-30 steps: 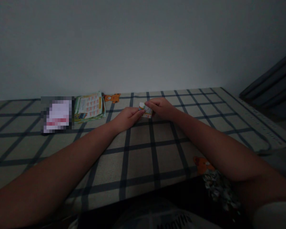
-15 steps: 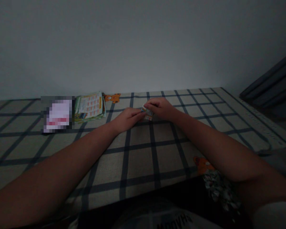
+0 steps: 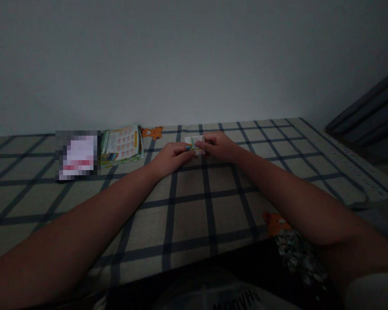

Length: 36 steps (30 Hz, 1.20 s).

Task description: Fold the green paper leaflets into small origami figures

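A small folded piece of printed paper (image 3: 195, 140), white with green and blue print, is held between both hands above the checked cloth. My left hand (image 3: 172, 158) pinches its left side, thumb in front. At its right side my right hand (image 3: 220, 146) grips it, with the thumb and finger closed on the paper. The fingers partly cover its lower part, and the fine print is too small to read.
A stack of green printed leaflets (image 3: 121, 144) lies at the back left, beside a blurred-out pale item (image 3: 79, 157). The checked cloth (image 3: 194, 211) carries orange bear patterns (image 3: 152, 132). A plain wall (image 3: 194, 64) rises behind. Dark folded fabric (image 3: 371, 116) stands at the right.
The paper has turned and now shows a wider, flatter face between my hands. My left hand has shifted slightly left. The leaflets and pale item have stayed put.
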Tool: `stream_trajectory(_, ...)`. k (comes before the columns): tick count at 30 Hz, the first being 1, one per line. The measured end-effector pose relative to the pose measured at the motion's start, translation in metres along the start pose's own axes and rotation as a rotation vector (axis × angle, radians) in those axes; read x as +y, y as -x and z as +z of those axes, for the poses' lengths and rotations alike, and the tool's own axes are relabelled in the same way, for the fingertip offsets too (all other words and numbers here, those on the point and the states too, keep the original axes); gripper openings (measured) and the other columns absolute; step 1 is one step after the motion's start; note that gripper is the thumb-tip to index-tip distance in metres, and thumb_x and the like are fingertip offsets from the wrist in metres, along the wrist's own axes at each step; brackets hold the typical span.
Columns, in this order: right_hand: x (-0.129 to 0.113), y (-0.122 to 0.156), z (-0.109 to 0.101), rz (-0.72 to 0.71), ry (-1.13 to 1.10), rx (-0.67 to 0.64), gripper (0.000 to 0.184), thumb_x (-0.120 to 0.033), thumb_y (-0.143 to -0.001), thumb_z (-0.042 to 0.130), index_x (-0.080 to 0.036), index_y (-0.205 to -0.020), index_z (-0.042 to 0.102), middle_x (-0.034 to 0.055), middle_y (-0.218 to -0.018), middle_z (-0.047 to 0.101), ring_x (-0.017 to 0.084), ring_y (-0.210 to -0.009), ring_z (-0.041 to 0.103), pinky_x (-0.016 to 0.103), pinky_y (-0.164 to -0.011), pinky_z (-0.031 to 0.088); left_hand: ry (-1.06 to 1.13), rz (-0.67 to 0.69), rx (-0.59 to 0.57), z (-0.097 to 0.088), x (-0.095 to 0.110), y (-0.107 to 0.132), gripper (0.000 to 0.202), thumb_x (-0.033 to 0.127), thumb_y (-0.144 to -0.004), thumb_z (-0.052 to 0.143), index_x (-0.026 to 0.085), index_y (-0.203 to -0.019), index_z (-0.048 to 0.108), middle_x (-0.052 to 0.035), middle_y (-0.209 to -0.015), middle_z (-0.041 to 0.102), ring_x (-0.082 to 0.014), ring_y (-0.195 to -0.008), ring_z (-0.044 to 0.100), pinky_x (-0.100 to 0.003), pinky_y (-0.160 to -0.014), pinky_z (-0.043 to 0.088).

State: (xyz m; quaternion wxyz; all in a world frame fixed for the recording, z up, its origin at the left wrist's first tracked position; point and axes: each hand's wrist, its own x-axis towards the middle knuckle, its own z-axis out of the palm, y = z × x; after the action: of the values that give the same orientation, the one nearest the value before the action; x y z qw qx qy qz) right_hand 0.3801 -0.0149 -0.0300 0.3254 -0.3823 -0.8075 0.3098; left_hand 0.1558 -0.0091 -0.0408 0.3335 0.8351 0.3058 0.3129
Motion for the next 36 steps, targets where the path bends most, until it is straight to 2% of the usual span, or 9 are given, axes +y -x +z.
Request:
stream_trajectory(5, 0.003, 0.000, 0.001, -0.001, 0.016, -0.051, 0.050, -0.063, -0.092, 0.059, -0.016, -0.074, 0.060, -0.0018, -0.063, 0.057, 0.011, -0.058, 0.048, 0.025, -0.056, 0.033, 0.126, -0.043, 0.140, 0.002, -0.002, -0.001, 0.038, 0.053, -0.086, 0.067, 0.015, -0.084, 0.071, 0.0003, -0.067, 0.060, -0.0127, -0.060, 0.051, -0.024, -0.055, 0.037)
stream_trajectory(12, -0.002, 0.001, 0.000, 0.016, -0.017, -0.019, 0.048, -0.059, -0.096, 0.052, -0.017, -0.073, 0.057, -0.0017, -0.063, 0.056, 0.011, -0.058, 0.047, 0.026, -0.058, 0.035, 0.174, -0.114, 0.304, 0.004, -0.004, -0.002, 0.034, 0.050, -0.084, 0.071, 0.016, -0.086, 0.072, 0.0000, -0.065, 0.064, -0.0123, -0.058, 0.056, -0.022, -0.053, 0.041)
stream_trajectory(15, -0.002, 0.000, 0.000, 0.018, -0.016, 0.038, 0.046, -0.058, -0.094, 0.056, -0.017, -0.074, 0.058, -0.0016, -0.063, 0.057, 0.011, -0.059, 0.048, 0.025, -0.059, 0.036, 0.310, -0.161, 0.273, 0.005, -0.006, -0.004, 0.035, 0.047, -0.078, 0.077, 0.016, -0.095, 0.069, -0.0008, -0.074, 0.070, -0.0121, -0.060, 0.061, -0.022, -0.056, 0.048)
stream_trajectory(18, 0.000, 0.000, 0.002, 0.027, -0.040, 0.041, 0.049, -0.063, -0.091, 0.059, -0.017, -0.075, 0.059, -0.0015, -0.062, 0.057, 0.011, -0.058, 0.048, 0.025, -0.058, 0.036, 0.419, -0.202, 0.172, 0.005, -0.007, -0.005, 0.043, 0.045, -0.072, 0.082, 0.017, -0.100, 0.066, -0.0022, -0.083, 0.073, -0.0137, -0.066, 0.065, -0.025, -0.060, 0.054)
stream_trajectory(21, 0.003, -0.001, 0.004, 0.025, -0.056, 0.042, 0.049, -0.065, -0.090, 0.062, -0.016, -0.080, 0.061, -0.0016, -0.064, 0.057, 0.011, -0.059, 0.049, 0.025, -0.057, 0.036, 0.414, -0.206, 0.117, 0.005, -0.007, -0.005, 0.043, 0.047, -0.074, 0.081, 0.015, -0.099, 0.069, -0.0037, -0.086, 0.074, -0.0144, -0.067, 0.066, -0.026, -0.061, 0.056)
stream_trajectory(26, 0.008, -0.003, 0.003, -0.135, -0.038, 0.137, 0.051, -0.057, -0.081, 0.078, -0.017, -0.109, 0.062, 0.0031, -0.097, 0.063, 0.009, -0.067, 0.051, 0.024, -0.061, 0.042, 0.383, -0.205, 0.184, 0.002, -0.002, -0.005, 0.038, 0.045, -0.079, 0.077, 0.015, -0.101, 0.072, -0.0035, -0.086, 0.073, -0.0107, -0.060, 0.060, -0.023, -0.055, 0.051)
stream_trajectory(30, 0.009, -0.003, 0.001, -0.276, 0.047, 0.039, 0.043, -0.048, -0.083, 0.079, -0.020, -0.112, 0.065, 0.0070, -0.114, 0.063, 0.012, -0.079, 0.056, 0.026, -0.068, 0.047, 0.411, -0.208, 0.178, 0.001, -0.001, -0.006, 0.043, 0.044, -0.080, 0.075, 0.015, -0.111, 0.074, -0.0058, -0.091, 0.075, -0.0096, -0.059, 0.057, -0.021, -0.053, 0.049)
stream_trajectory(33, 0.009, -0.003, 0.002, -0.314, 0.100, -0.033, 0.033, -0.043, -0.086, 0.078, -0.021, -0.108, 0.068, 0.0077, -0.114, 0.062, 0.016, -0.091, 0.058, 0.027, -0.072, 0.049, 0.435, -0.202, 0.159, 0.002, -0.005, -0.007, 0.048, 0.043, -0.079, 0.077, 0.016, -0.119, 0.074, -0.0064, -0.094, 0.076, -0.0095, -0.059, 0.057, -0.021, -0.053, 0.048)
stream_trajectory(36, 0.009, -0.002, 0.001, -0.320, 0.127, -0.031, 0.029, -0.042, -0.088, 0.076, -0.020, -0.106, 0.070, 0.0077, -0.112, 0.062, 0.017, -0.094, 0.058, 0.027, -0.072, 0.050, 0.435, -0.217, 0.146, 0.002, -0.009, -0.007, 0.053, 0.043, -0.079, 0.079, 0.016, -0.125, 0.072, -0.0067, -0.096, 0.077, -0.0099, -0.061, 0.059, -0.021, -0.055, 0.049)
